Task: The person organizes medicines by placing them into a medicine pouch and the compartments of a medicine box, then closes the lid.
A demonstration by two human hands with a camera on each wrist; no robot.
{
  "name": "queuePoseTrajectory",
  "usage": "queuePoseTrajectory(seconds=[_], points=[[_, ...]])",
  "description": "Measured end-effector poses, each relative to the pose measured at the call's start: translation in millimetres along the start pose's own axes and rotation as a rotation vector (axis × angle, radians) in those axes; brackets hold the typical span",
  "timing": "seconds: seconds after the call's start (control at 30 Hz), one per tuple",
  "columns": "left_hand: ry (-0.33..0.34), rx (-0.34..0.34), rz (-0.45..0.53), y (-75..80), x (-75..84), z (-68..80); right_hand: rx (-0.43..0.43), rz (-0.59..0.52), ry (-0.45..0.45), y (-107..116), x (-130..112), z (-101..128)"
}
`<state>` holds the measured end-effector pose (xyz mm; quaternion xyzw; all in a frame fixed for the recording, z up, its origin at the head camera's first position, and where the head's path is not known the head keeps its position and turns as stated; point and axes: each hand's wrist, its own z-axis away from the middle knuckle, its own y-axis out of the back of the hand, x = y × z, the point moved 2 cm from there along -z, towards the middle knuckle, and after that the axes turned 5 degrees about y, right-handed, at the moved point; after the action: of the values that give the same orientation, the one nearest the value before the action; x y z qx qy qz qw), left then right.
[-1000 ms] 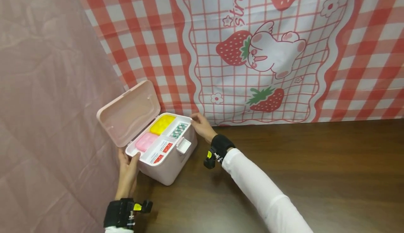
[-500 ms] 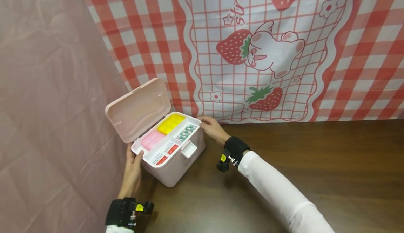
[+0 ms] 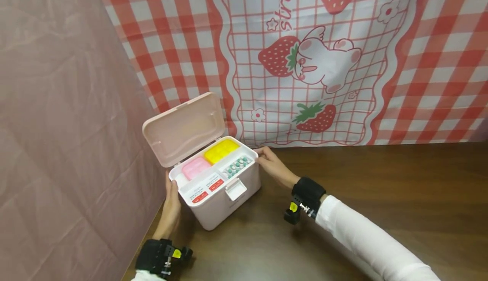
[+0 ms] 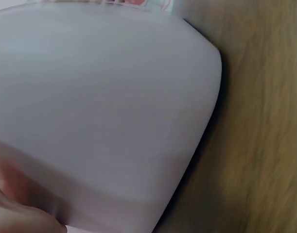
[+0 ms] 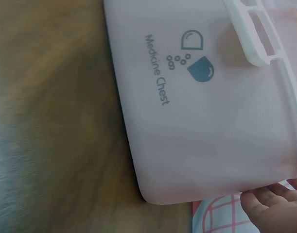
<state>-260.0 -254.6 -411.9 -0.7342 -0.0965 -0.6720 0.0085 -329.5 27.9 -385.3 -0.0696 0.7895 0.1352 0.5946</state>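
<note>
A pale pink medicine chest stands on the table with its lid raised. My left hand grips its left end, thumb up at the rim. At the opposite end my right hand holds the corner by the rim; its fingers curl against the end wall in the right wrist view. The top tray holds a pink pill case, a yellow pill case, a green-and-white capsule blister pack and red-and-white packets. A white latch sticks out from the front.
The wooden table extends right and forward of the chest. A pink cloth hangs close on the left. Behind, a red-checked strawberry cloth borders the table's back edge. Both wrists carry black straps with small cameras.
The medicine chest has slid to the right between both hands and turned so its front faces me more. Both hands moved with it, keeping hold of its ends.
</note>
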Motion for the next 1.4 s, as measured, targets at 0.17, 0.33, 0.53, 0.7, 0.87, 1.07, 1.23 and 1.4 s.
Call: queuePoseTrajectory(seconds=[0.17, 0.33, 0.53, 0.7, 0.87, 1.07, 1.23, 1.4], points=[[0.072, -0.008, -0.040, -11.9, -0.4, 5.4, -0.029, 0.014, 0.001, 12.0, -2.9, 25.9], [0.086, -0.048, 0.003, -24.8, 0.6, 9.5, -0.059, 0.066, 0.005, 25.3, -4.6, 52.0], [0.058, -0.101, -0.017, -42.8, 2.8, 11.1, -0.079, 0.142, 0.041, 41.6, -10.3, 81.4], [0.063, -0.165, -0.078, -56.9, 5.7, 11.5, -0.084, 0.270, 0.099, 57.0, -13.2, 104.3], [0.014, -0.216, -0.157, -70.0, 8.9, 11.4, -0.081, 0.350, 0.155, 69.8, -16.9, 123.6], [-0.044, -0.279, -0.133, -90.2, 12.4, 9.4, -0.058, 0.366, 0.165, 85.0, -17.7, 144.3], [-0.045, -0.355, -0.068, -109.3, 15.0, 8.4, -0.048, 0.368, 0.129, 98.5, -17.0, 162.4], [-0.082, -0.397, -0.097, -125.9, 17.3, 7.7, -0.010, 0.397, 0.108, 111.0, -17.8, 177.7]])
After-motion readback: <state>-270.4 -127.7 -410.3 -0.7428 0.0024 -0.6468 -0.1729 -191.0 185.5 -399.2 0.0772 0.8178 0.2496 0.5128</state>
